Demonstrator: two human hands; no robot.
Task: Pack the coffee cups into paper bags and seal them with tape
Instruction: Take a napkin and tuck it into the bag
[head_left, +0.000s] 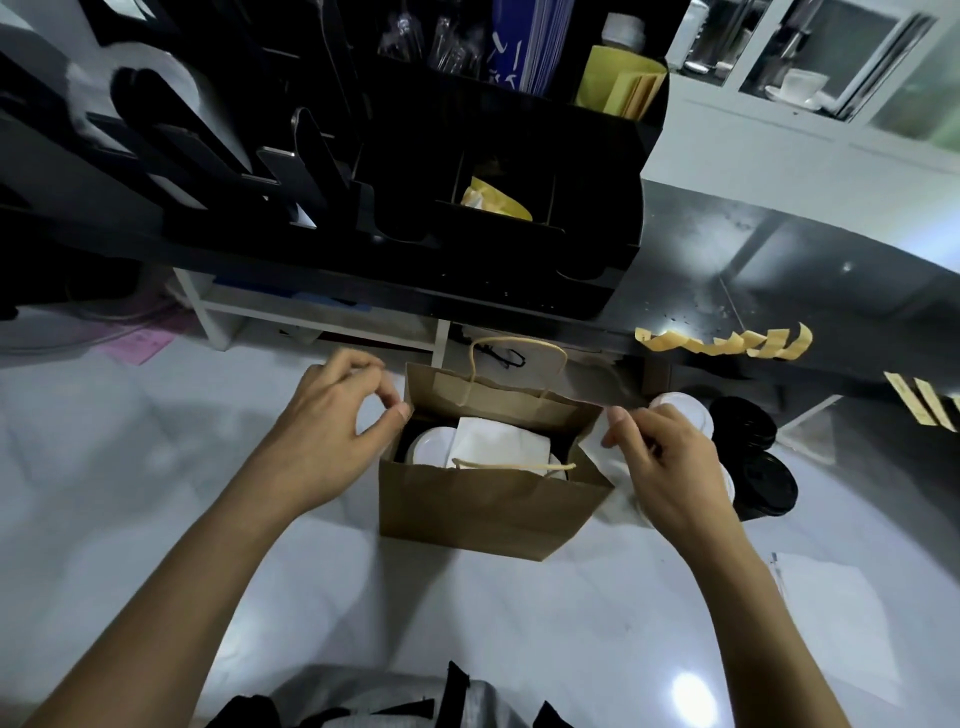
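A brown paper bag (483, 506) with twine handles stands open on the white counter (156, 493). Inside it I see white-lidded coffee cups (431, 447) and a white napkin (498, 441) on top of them. My left hand (332, 431) pinches the bag's left upper edge between thumb and forefinger. My right hand (665, 457) holds the bag's right upper edge at the side fold. Strips of yellowish tape (727, 343) hang from the edge of the dark shelf to the right.
More cups stand right of the bag: white-lidded ones (680, 410) behind my right hand and black-lidded ones (758, 467). A black organiser rack (467, 208) looms above the bag. More tape strips (924, 405) hang at far right. A paper sheet (831, 613) lies at lower right.
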